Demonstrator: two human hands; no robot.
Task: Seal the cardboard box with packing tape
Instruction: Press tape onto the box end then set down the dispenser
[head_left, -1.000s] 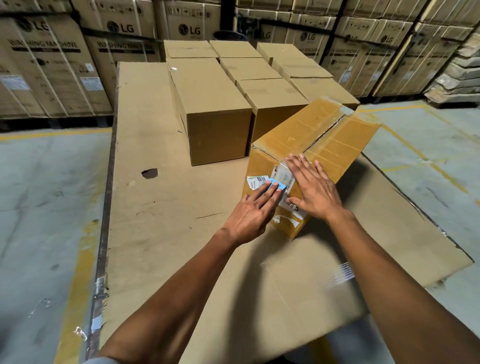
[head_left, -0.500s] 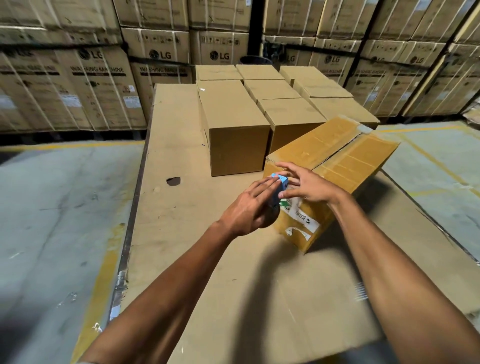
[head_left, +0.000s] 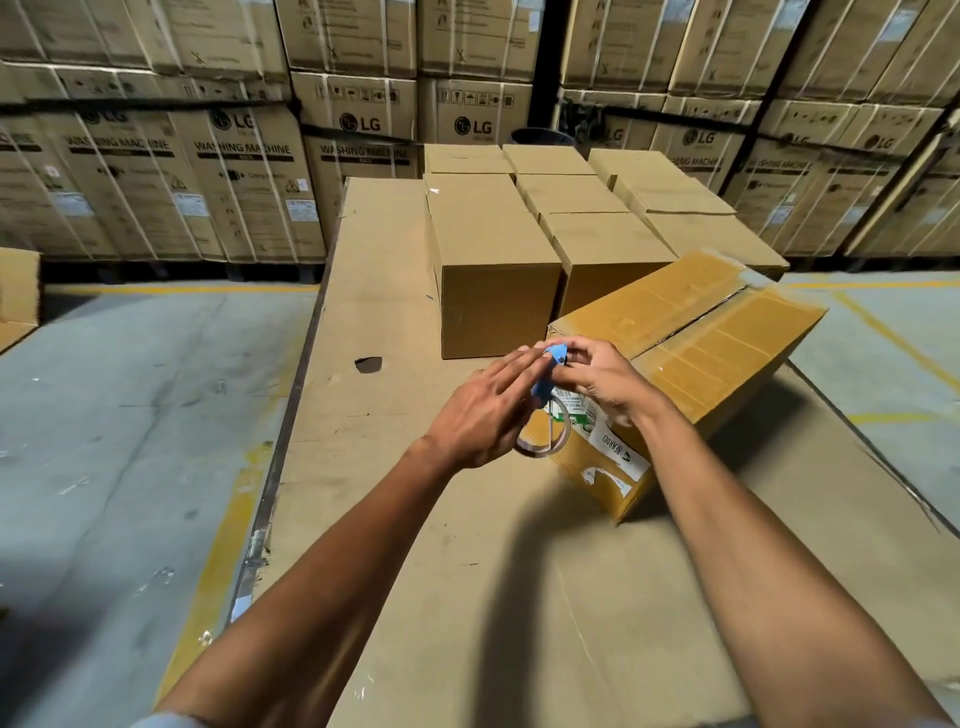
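Observation:
A brown cardboard box (head_left: 691, 332) lies skewed on the cardboard-covered table, its top flaps taped along the middle seam and white labels on its near end. In front of that end, my left hand (head_left: 480, 415) holds a roll of clear packing tape (head_left: 545, 436) with a blue cutter (head_left: 550, 364) on it. My right hand (head_left: 597, 379) pinches the blue cutter end from the right, just above the labels. Both hands are lifted off the box's surface.
Several plain closed boxes (head_left: 493, 260) stand in rows behind the taped box. The table's cardboard sheet (head_left: 415, 571) has a small hole (head_left: 369, 364). Its left edge drops to concrete floor (head_left: 130, 415). Stacked washing-machine cartons (head_left: 249, 171) line the back wall.
Both hands came off the box's near end, where they pressed tape flat. They now meet in front of it around the tape roll. The view tilted up.

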